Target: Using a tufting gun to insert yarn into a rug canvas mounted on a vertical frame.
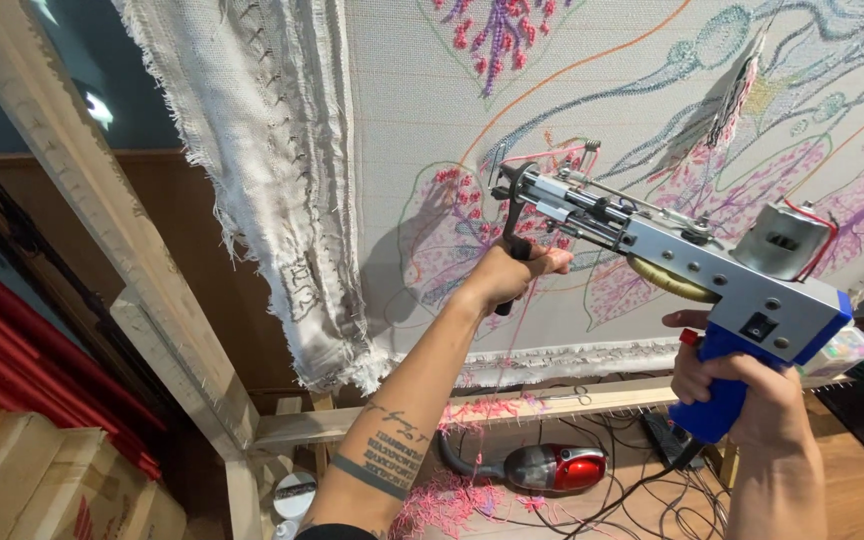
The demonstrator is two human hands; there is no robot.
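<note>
I hold a tufting gun, silver with a blue grip, up against a stretched white cloth that carries pink, purple and grey flower outlines. My right hand is closed around the blue grip at the lower right. My left hand is closed on the black front handle under the gun's nose. The needle end touches the cloth near a pink flower patch. A pink yarn runs along the top of the gun.
A wooden frame holds the cloth, with frayed fabric edges hanging at the left. On the floor lie a red and grey hand vacuum, black cables, and pink yarn scraps. Cardboard boxes stand at the lower left.
</note>
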